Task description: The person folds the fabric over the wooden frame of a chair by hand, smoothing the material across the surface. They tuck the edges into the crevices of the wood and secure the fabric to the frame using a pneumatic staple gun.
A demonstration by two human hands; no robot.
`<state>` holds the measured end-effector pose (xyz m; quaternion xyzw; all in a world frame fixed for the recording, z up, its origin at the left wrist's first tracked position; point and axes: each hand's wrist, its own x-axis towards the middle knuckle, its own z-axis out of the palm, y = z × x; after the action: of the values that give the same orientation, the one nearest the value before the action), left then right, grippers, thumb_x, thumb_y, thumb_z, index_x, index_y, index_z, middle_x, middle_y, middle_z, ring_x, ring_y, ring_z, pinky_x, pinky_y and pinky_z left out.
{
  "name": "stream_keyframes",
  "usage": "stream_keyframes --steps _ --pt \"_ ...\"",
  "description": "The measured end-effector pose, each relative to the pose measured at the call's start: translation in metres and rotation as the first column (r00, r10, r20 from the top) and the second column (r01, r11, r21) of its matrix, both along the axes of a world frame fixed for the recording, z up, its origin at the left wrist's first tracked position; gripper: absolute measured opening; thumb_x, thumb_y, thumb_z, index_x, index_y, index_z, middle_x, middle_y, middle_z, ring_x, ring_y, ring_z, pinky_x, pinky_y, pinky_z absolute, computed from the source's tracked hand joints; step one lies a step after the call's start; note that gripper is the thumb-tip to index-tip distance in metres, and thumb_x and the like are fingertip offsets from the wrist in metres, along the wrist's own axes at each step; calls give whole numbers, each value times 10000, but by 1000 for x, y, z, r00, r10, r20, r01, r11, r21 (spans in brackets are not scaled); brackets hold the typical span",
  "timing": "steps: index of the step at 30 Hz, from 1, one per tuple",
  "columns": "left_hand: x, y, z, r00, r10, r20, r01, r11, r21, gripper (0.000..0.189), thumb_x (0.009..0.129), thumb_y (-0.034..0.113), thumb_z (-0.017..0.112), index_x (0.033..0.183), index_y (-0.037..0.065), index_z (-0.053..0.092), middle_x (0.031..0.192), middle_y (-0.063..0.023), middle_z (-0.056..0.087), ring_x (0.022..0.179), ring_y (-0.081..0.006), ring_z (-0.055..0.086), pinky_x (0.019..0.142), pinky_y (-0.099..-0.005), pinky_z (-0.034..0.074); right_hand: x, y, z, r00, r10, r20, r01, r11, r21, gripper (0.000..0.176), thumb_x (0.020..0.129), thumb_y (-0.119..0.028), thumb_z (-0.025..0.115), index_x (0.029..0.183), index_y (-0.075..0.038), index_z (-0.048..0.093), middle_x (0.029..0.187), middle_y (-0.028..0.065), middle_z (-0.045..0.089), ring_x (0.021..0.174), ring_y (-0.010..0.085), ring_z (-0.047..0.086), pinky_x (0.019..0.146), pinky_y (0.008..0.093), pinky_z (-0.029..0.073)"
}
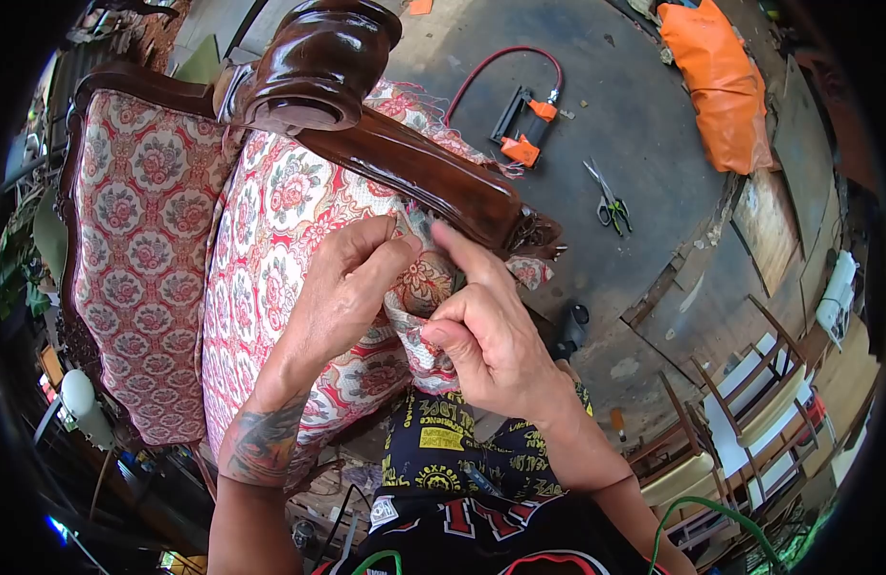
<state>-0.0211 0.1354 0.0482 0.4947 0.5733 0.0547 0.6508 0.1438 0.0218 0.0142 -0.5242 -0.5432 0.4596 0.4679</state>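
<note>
Both hands (500, 335) pinch the floral fabric (429, 350).

Meeting the polished wooden rail (414, 172) just beyond the fingers of the left hand (347, 278) and right hand (496, 335), with the bulky scroll (318, 67) blocking farther up at the left. Running into the upright floral backrest (141, 249) on the far left. Facing loose floral cloth (426, 287) between the hands, and the lap (443, 436) closing off the near side. Passing more freely to the right, around the rail's carved end (537, 233), over open floor (582, 264) toward the scissors (611, 203). Threading between scissors and nail gun (526, 125), but crossing the red hose (505, 50) beyond the gun. Stopping at the orange bundle (716, 86) at the upper right and the wooden chair frames (749, 412) at the lower right.
</note>
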Motion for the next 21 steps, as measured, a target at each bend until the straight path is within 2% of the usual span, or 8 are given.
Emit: stream_keyframes --steps 7,10,11,15,17,18,19,21 --pt "-15 -11 -16 997 -53 53 43 984 175 366 1097 260 564 849 -8 597 823 1 526 777 -73 454 665 -296 391 -26 -14 -5 886 -156 -436 62 973 -222 179 1050 -173 703 967 -28 639 1616 314 465 1453 408 516 1181 448 366" --pt "-8 -21 -7 982 145 124 -153 986 62 397 1146 330 481 929 25 613 839 2 543 763 -87 457 679 -291 401 -41 -17 -5 725 -251 -641 105 961 -258 210 1084 -186 665 961 -18 635 1642 325 429 1481 347 496 1189 418 349" --pt "-7 -22 -4 938 296 179 -293 955 -45 406 1160 351 447 969 35 619 842 3 547 757 -92 457 686 -290 405 -46 -15 -2 724 -252 -642 105 960 -259 210 1084 -186 665 961 -18 635 1642 325 429 1481 347 496 1189 418 349" --pt "-28 -18 -16 956 198 216 -227 966 120 443 1174 382 383 1014 41 618 818 14 518 746 -83 434 689 -270 396 -65 -10 -1 676 -284 -680 140 956 -259 225 1111 -196 627 971 -20 619 1669 321 389 1498 289 459 1190 397 348" --pt "-32 -19 -23 935 216 280 -255 960 112 326 1164 315 441 1083 41 599 826 22 507 757 -67 431 694 -248 387 -69 -11 -6 503 -336 -796 104 938 -331 249 1126 -220 607 966 -30 611 1684 293 382 1420 234 513 1134 347 385" --pt "-28 -20 -21 929 251 272 -296 944 142 256 1155 271 470 1129 41 579 838 23 509 763 -60 435 697 -236 382 -75 -10 -5 335 -410 -848 115 911 -395 294 1138 -273 588 951 -47 602 1665 263 428 1263 169 590 1033 296 444" --pt "-26 -22 -20 921 285 265 -336 926 172 197 1145 226 500 1174 40 559 850 24 512 770 -53 439 699 -225 376 -73 -11 -6 337 -411 -847 114 911 -397 294 1138 -273 588 951 -47 602 1665 263 428 1263 169 590 1033 296 444" --pt "-25 -33 -23 884 326 335 -393 906 157 175 1089 97 599 1237 44 524 889 24 520 781 -41 451 703 -217 396 -65 -15 -12 139 -491 -860 6 869 -495 312 1104 -333 635 1013 -39 584 1582 252 492 1310 243 600 1071 362 487"
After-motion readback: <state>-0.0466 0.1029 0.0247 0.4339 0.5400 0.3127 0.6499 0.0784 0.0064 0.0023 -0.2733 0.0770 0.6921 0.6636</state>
